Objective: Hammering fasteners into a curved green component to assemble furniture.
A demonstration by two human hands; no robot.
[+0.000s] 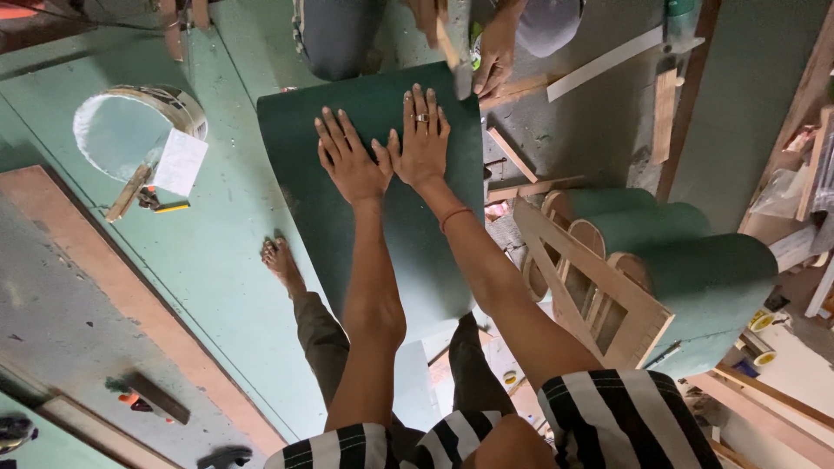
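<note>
Green sheet [382, 226] curved, both hands flat; green floor [217, 252], workshop clutter.

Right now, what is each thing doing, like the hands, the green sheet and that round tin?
Left hand: flat, fingers spread, pressing on the green sheet.
Right hand: flat on the sheet, beside the left, thumbs touching.
Green sheet: bent into a curve under both hands.
Other person's hand: resting at the sheet's far edge.
Round tin: open, on the green board.
Green-covered curved frames: lying on their sides, to the right.
</note>
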